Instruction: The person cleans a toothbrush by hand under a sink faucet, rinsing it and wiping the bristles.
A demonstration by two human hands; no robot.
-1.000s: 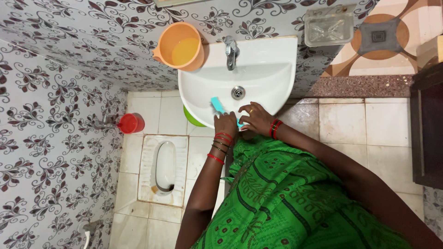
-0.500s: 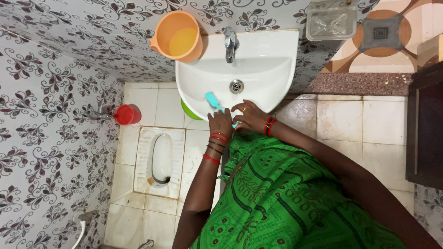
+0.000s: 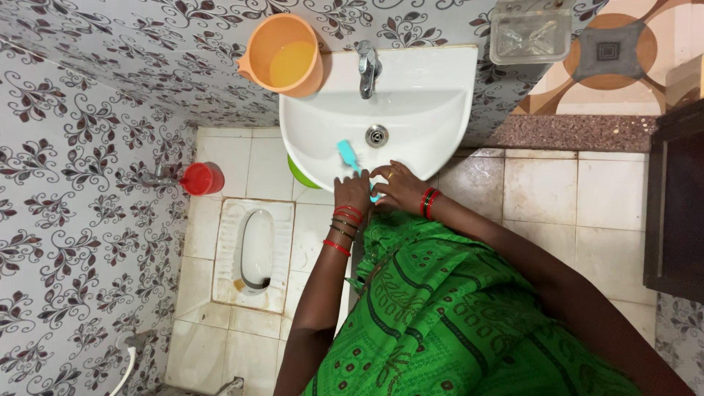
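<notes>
Over the white sink [image 3: 411,117], both hands hold a turquoise brush [image 3: 345,155].
Left hand [image 3: 353,192] and right hand [image 3: 398,188] are closed around its handle; it looks light, stiff, probably slippery when wet.

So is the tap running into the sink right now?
Off, as far as shows: no stream falls from the tap, and the white basin around the drain holds no pooled water.

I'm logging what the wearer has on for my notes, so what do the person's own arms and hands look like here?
Both arms are bare, with no sleeves reaching the forearms. The left hand has a stack of red and dark bangles at the wrist. The right hand has red and dark bangles too, plus a ring on one finger. The garment is green with a dark printed pattern.
</notes>
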